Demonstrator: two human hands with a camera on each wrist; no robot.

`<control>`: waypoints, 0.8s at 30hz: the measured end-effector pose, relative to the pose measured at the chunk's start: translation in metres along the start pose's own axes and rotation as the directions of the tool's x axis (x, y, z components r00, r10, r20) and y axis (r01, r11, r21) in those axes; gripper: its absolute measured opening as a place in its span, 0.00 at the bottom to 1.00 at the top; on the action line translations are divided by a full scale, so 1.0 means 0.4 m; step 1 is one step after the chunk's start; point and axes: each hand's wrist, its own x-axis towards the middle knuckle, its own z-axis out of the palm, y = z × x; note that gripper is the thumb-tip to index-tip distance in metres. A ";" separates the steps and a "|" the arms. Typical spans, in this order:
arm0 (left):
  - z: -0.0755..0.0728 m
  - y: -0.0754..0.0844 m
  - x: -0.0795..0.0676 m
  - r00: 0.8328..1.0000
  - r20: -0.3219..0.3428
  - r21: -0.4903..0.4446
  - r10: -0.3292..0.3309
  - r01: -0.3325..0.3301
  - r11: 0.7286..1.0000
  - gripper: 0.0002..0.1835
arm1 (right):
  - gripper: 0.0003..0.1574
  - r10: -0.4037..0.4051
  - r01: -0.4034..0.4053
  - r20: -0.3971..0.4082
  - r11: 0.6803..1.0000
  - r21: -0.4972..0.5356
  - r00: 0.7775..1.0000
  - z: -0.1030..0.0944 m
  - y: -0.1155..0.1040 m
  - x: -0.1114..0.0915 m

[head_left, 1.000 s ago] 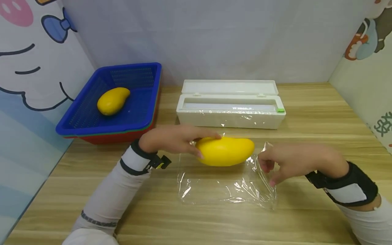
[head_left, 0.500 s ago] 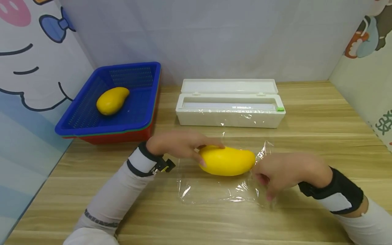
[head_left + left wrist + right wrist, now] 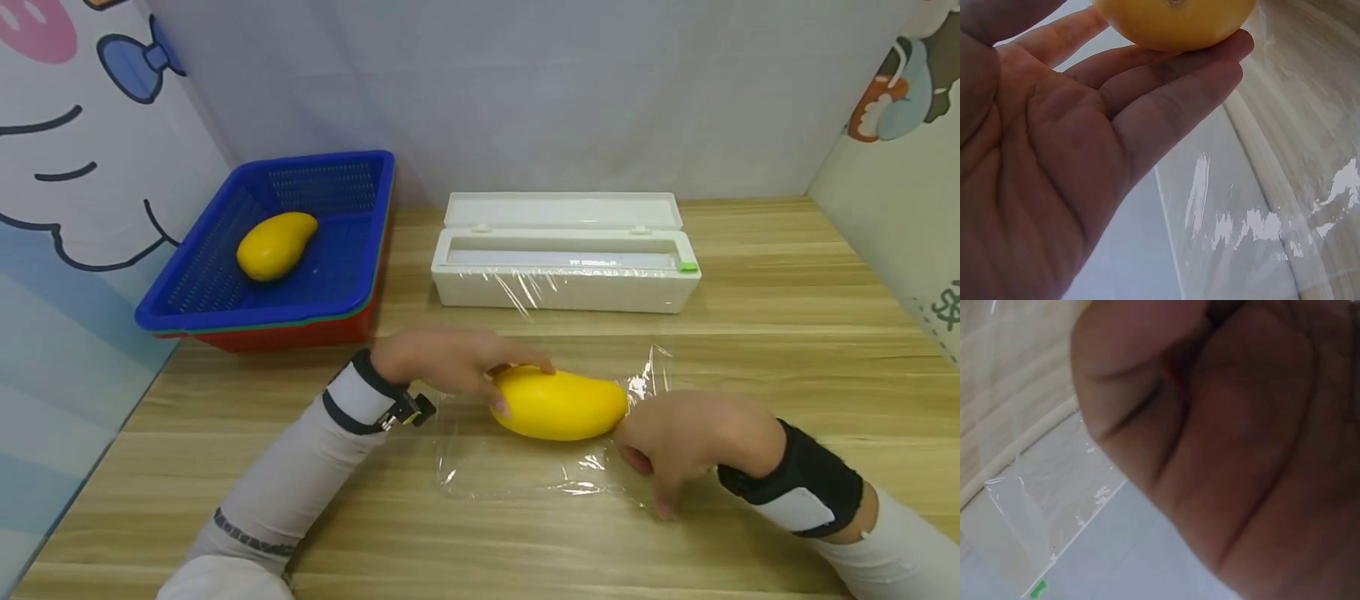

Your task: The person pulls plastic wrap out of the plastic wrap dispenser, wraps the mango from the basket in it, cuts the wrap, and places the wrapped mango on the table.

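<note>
On the wooden table [image 3: 787,350], left hand [image 3: 450,360] pinches mango [image 3: 562,406], probably slippery, by suitable left end; right hand [image 3: 690,437]: its pinch I cannot tell.

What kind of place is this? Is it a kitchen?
Maybe a small booth set up for doing little jobs, though I can't be sure. Cartoon walls stand on both sides, a pale backdrop closes the back, and a table holds baskets and plastic film.

Yellow mango [image 3: 562,407] lying sideways, seemingly on clear film [image 3: 577,486].
</note>
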 end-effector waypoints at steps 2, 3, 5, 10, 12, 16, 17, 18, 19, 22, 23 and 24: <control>0.002 0.000 0.002 1.000 0.005 -0.007 0.002 -0.002 1.000 0.36 | 0.26 0.017 -0.016 0.013 1.000 -0.021 1.000 0.000 -0.004 -0.003; 0.003 0.000 0.003 1.000 0.007 -0.007 0.002 -0.002 1.000 0.36 | 0.27 0.021 -0.021 0.015 0.999 -0.037 1.000 0.001 -0.005 -0.004; 0.004 -0.001 0.003 1.000 0.009 -0.010 0.002 -0.002 1.000 0.36 | 0.28 0.028 -0.027 0.017 0.997 -0.066 0.999 0.002 -0.008 -0.008; 0.005 -0.001 0.003 1.000 0.015 -0.016 0.001 -0.001 1.000 0.36 | 0.25 0.006 -0.005 0.009 0.995 -0.100 1.000 0.003 -0.013 -0.012; 0.005 0.000 0.003 1.000 0.017 -0.022 -0.001 0.002 1.000 0.36 | 0.23 -0.019 0.019 0.005 0.994 -0.104 1.000 0.003 -0.012 -0.011; 0.006 -0.001 0.003 1.000 0.021 -0.035 -0.013 0.014 0.999 0.36 | 0.20 -0.090 0.089 -0.002 0.990 -0.105 0.996 0.004 -0.005 -0.009; 0.006 -0.002 0.003 1.000 0.023 -0.040 -0.016 0.017 0.999 0.36 | 0.19 -0.104 0.103 -0.002 0.990 -0.094 0.995 0.004 -0.003 -0.008; 0.006 -0.002 0.004 1.000 0.024 -0.043 -0.020 0.021 0.999 0.36 | 0.19 -0.121 0.120 -0.002 0.989 -0.083 0.993 0.003 -0.001 -0.008; 0.006 -0.002 0.004 0.999 0.026 -0.046 -0.022 0.023 0.999 0.36 | 0.18 -0.137 0.137 -0.001 0.988 -0.067 0.991 0.000 0.002 -0.008; 0.005 -0.003 0.003 0.999 0.034 -0.052 -0.027 0.029 0.998 0.36 | 0.16 -0.229 0.229 -0.008 0.973 -0.003 0.973 -0.010 0.014 -0.012; 0.005 -0.003 0.003 0.999 0.036 -0.052 -0.028 0.030 0.998 0.37 | 0.15 -0.269 0.269 -0.022 0.963 0.016 0.963 -0.016 0.019 -0.013; 0.004 -0.002 0.002 0.999 0.038 -0.049 -0.029 0.031 0.998 0.37 | 0.14 -0.311 0.312 -0.040 0.949 0.033 0.950 -0.021 0.024 -0.015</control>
